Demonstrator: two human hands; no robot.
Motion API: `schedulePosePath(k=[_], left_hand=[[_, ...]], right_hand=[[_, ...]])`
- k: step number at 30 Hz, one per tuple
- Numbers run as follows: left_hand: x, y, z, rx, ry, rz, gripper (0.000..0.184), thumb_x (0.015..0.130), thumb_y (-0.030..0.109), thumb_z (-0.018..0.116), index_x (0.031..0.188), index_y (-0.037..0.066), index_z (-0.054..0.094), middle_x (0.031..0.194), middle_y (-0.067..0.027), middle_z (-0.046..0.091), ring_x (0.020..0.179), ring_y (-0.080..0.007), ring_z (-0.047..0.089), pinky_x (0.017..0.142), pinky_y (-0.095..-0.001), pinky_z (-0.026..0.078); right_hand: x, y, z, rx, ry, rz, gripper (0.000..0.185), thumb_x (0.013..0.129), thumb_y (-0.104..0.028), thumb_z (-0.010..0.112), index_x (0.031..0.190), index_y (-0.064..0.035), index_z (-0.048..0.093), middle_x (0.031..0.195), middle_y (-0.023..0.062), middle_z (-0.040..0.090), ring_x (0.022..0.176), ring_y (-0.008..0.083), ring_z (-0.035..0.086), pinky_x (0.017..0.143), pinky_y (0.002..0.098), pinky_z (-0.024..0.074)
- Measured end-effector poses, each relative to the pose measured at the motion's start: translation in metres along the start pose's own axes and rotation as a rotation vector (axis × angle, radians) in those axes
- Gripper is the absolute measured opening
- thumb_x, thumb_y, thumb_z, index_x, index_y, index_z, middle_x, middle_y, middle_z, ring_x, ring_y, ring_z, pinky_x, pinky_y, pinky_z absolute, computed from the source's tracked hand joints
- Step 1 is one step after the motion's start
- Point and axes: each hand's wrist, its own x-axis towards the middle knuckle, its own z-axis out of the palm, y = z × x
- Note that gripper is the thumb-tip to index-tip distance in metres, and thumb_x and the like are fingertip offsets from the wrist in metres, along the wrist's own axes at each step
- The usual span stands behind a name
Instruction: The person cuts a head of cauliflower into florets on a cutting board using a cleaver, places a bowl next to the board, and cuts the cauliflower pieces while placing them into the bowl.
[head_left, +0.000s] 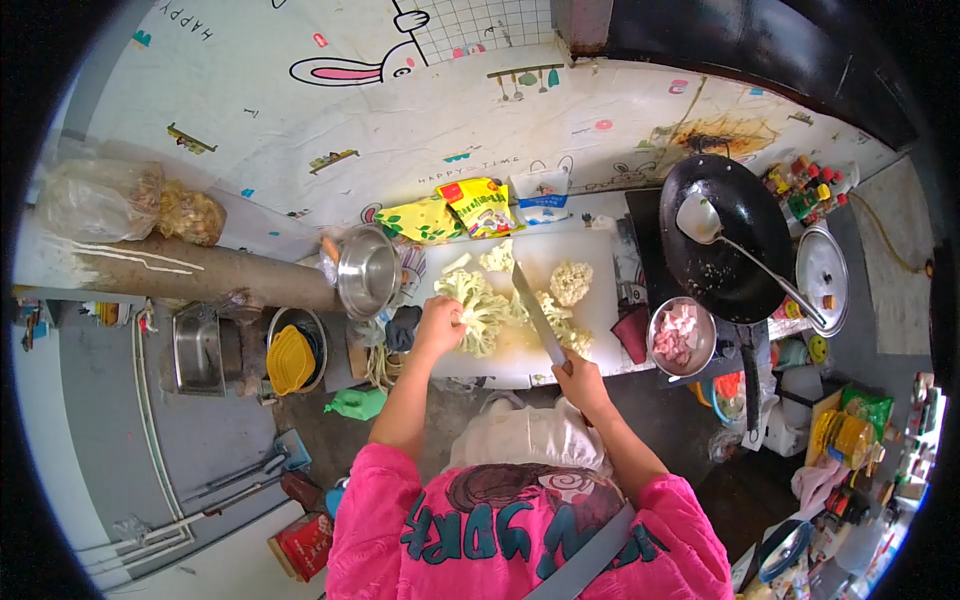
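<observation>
Our left hand grips cauliflower, cutting board's left side | our right hand holds knife, mid-board | we'd best angle it away from our left.

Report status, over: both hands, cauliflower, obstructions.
Left hand on cauliflower. Right hand gripping knife, blade over cutting board. Nothing visibly blocking either hand.

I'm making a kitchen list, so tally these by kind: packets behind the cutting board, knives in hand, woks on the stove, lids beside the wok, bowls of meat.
Packets: 3 (green-patterned yellow packet, red-topped yellow packet, white-and-blue packet)
Knife: 1
Wok: 1
Lid: 1
Meat bowl: 1
Total: 7
</observation>
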Motion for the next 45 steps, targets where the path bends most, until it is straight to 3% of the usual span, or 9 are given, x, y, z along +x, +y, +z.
schedulePosePath(k=[4, 13, 17, 22, 25, 28, 34, 40, 45], left_hand=[[0.003, -0.009, -0.004, 0.028, -0.061, -0.119, 0.025, 0.059, 0.009, 0.072, 0.081, 0.006, 0.061, 0.091, -0.0126, 0.057, 0.093, -0.0336, 0.05, 0.081, -0.0396, 0.043], [-0.005, -0.016, 0.003, -0.04, -0.176, 0.23, 0.027, 0.059, 0.004, 0.07, 0.084, 0.007, 0.06, 0.105, -0.0108, 0.055, 0.104, -0.0333, 0.047, 0.088, -0.0411, 0.04], [-0.009, 0.008, 0.005, 0.172, -0.039, 0.351, 0.036, 0.06, 0.004, 0.07, 0.095, 0.007, 0.062, 0.111, -0.0095, 0.055, 0.111, -0.0354, 0.043, 0.094, -0.0414, 0.037], [-0.02, 0.04, 0.013, 0.04, 0.193, 0.107, 0.049, 0.067, 0.017, 0.072, 0.111, 0.007, 0.055, 0.121, -0.0209, 0.045, 0.111, -0.0394, 0.042, 0.094, -0.0447, 0.035], [-0.023, 0.03, 0.022, 0.013, 0.118, -0.048, 0.049, 0.067, 0.017, 0.072, 0.112, 0.007, 0.055, 0.121, -0.0201, 0.044, 0.11, -0.039, 0.042, 0.092, -0.0456, 0.036], [-0.018, 0.017, 0.028, 0.045, 0.012, -0.008, 0.043, 0.069, 0.021, 0.071, 0.108, 0.008, 0.059, 0.122, -0.019, 0.044, 0.108, -0.0376, 0.044, 0.088, -0.0446, 0.038], [-0.006, 0.041, 0.033, 0.33, 0.264, -0.139, 0.023, 0.07, 0.029, 0.068, 0.083, 0.01, 0.067, 0.106, -0.0088, 0.049, 0.098, -0.0316, 0.046, 0.076, -0.0424, 0.042], [0.02, 0.038, 0.048, 0.201, 0.168, -0.264, 0.011, 0.072, 0.02, 0.065, 0.075, 0.009, 0.065, 0.095, -0.0096, 0.049, 0.09, -0.0295, 0.049, 0.066, -0.0405, 0.047], [0.019, 0.021, 0.05, 0.152, 0.211, -0.164, 0.007, 0.075, 0.013, 0.059, 0.079, 0.008, 0.061, 0.094, -0.0116, 0.05, 0.085, -0.0322, 0.049, 0.067, -0.0417, 0.046]], right_hand=[[0.003, 0.004, -0.004, 0.044, 0.024, 0.019, 0.035, 0.076, -0.013, 0.063, 0.108, 0.0013, 0.056, 0.066, 0.0162, 0.059, 0.06, 0.0304, 0.059, 0.059, 0.0363, 0.0474], [0.006, -0.006, -0.008, 0.079, -0.051, 0.088, 0.032, 0.078, -0.013, 0.061, 0.106, 0.0018, 0.056, 0.064, 0.0156, 0.057, 0.057, 0.0239, 0.057, 0.056, 0.0338, 0.0453], [0.004, -0.023, -0.009, 0.152, -0.133, 0.073, 0.03, 0.079, -0.011, 0.06, 0.106, 0.0021, 0.056, 0.059, 0.011, 0.052, 0.054, 0.0163, 0.05, 0.052, 0.031, 0.0413], [0.005, -0.015, 0.005, 0.258, -0.203, -0.008, 0.031, 0.083, -0.013, 0.059, 0.11, 0.0015, 0.054, 0.055, -0.0005, 0.043, 0.043, 0.0081, 0.044, 0.039, 0.0256, 0.0374], [0.004, -0.02, 0.001, 0.269, -0.262, 0.088, 0.032, 0.081, -0.012, 0.06, 0.109, 0.0014, 0.054, 0.056, 0.0049, 0.046, 0.047, 0.0119, 0.046, 0.044, 0.0289, 0.0389], [0.005, -0.029, -0.008, 0.4, -0.316, 0.223, 0.028, 0.082, -0.014, 0.059, 0.103, 0.0034, 0.054, 0.058, 0.0036, 0.047, 0.044, 0.0118, 0.047, 0.038, 0.028, 0.0388], [0.006, -0.016, -0.008, 0.526, -0.322, 0.273, 0.021, 0.085, -0.015, 0.057, 0.088, 0.0045, 0.051, 0.058, 0.0029, 0.046, 0.041, 0.0111, 0.046, 0.035, 0.0268, 0.0378], [0.003, -0.012, -0.012, 0.578, -0.336, 0.277, 0.022, 0.084, -0.017, 0.058, 0.089, 0.0034, 0.05, 0.058, 0.0028, 0.046, 0.042, 0.0115, 0.046, 0.036, 0.027, 0.0382], [0.0, -0.01, -0.011, 0.525, -0.355, 0.266, 0.022, 0.084, -0.018, 0.057, 0.089, 0.0031, 0.051, 0.058, 0.0029, 0.046, 0.042, 0.0114, 0.046, 0.037, 0.0277, 0.0391]])
